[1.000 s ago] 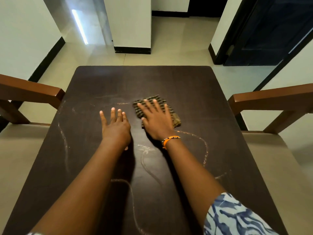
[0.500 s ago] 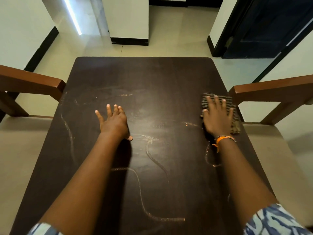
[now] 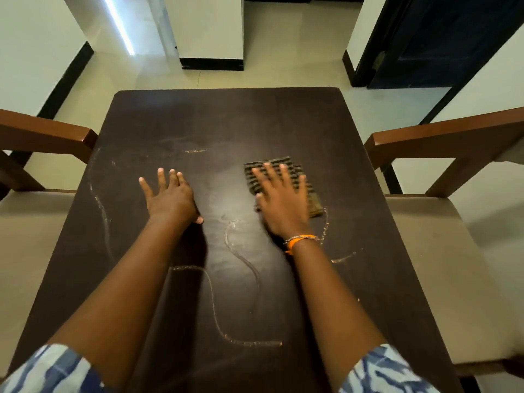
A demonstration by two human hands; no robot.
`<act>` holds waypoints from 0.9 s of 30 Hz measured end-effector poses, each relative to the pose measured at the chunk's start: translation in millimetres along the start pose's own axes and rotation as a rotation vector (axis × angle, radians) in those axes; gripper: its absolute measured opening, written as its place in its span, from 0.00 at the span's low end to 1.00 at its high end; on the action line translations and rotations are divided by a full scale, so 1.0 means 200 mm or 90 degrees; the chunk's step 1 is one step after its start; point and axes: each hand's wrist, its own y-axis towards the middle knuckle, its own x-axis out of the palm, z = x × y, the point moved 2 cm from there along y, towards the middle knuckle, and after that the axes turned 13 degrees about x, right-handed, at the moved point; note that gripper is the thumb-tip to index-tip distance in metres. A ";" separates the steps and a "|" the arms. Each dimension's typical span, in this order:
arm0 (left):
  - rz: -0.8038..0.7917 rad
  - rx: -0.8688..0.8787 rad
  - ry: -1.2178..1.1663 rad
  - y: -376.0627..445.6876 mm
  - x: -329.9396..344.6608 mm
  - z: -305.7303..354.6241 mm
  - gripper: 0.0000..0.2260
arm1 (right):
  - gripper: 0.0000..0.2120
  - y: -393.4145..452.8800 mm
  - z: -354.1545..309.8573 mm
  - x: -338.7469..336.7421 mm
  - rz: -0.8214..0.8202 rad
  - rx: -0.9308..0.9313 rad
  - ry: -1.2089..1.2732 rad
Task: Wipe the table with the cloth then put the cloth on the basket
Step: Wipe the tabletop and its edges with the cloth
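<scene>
Wooden chairs [image 3: 442, 143] flank a dark table [image 3: 226, 123] streaked with wet trails; the right hand [image 3: 283, 205], fingers spread flat, presses a folded striped cloth [image 3: 310, 194] right of centre, while the left hand [image 3: 170, 197] rests flat, holding nothing

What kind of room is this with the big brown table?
Probably a dining area in a home. A dark table stands with a wooden chair on each side, on a pale tiled floor, with a dark door close by. The right hand presses a cloth on the table.
</scene>
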 end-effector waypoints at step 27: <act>0.038 -0.003 -0.009 -0.05 0.06 -0.08 0.46 | 0.26 0.09 -0.14 0.04 -0.018 -0.116 -0.036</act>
